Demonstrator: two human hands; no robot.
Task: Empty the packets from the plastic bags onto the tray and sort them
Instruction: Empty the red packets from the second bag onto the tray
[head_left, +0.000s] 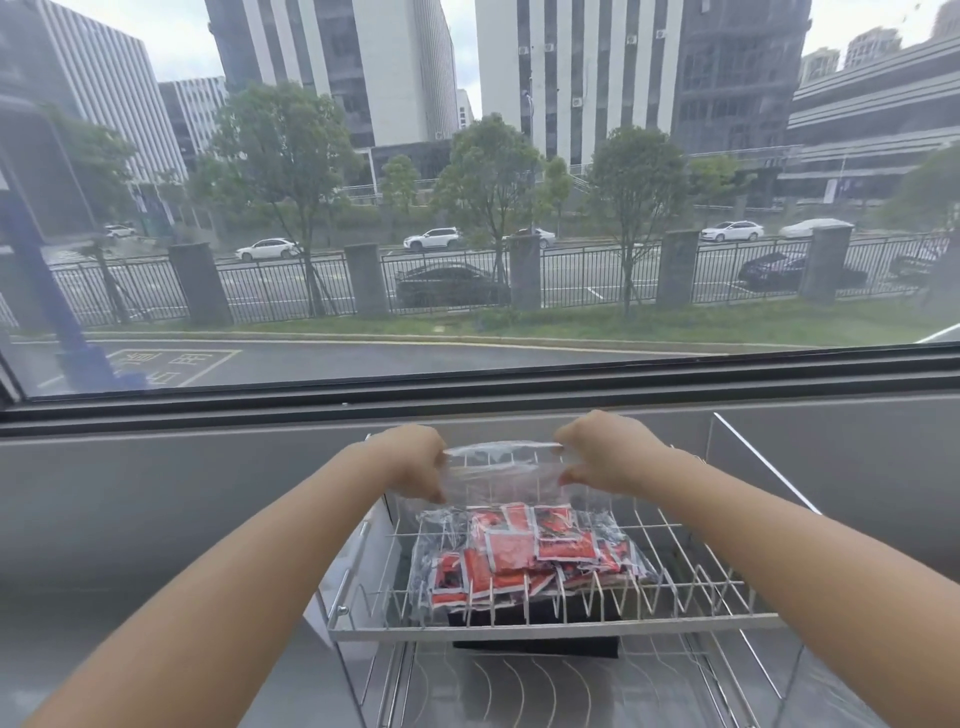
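I see both hands raised over the far side of the wire rack (550, 626), gripping one clear plastic bag (501, 475) between them. My left hand (415, 457) pinches the bag's upper left corner with curled fingers, and my right hand (597, 449) pinches the upper right corner the same way, so the top edge of the bag is stretched out flat between the two. The bag hangs down from that edge and its lower part meets the pile below.

The red packets (524, 556) lie in a heap on the rack's top tier, toward its left and middle, several overlapping one another. Some of them look wrapped in crumpled clear plastic at the left side of the heap; I cannot tell whether that plastic is part of the bag I hold or a second one. The right part of the top tier shows bare wire.

Under the top tier, near the front edge, a dark box-like thing (535, 642) shows through the wires. The rack stands on a grey table (156, 613) just below a wide window (467, 208), close to the sill.
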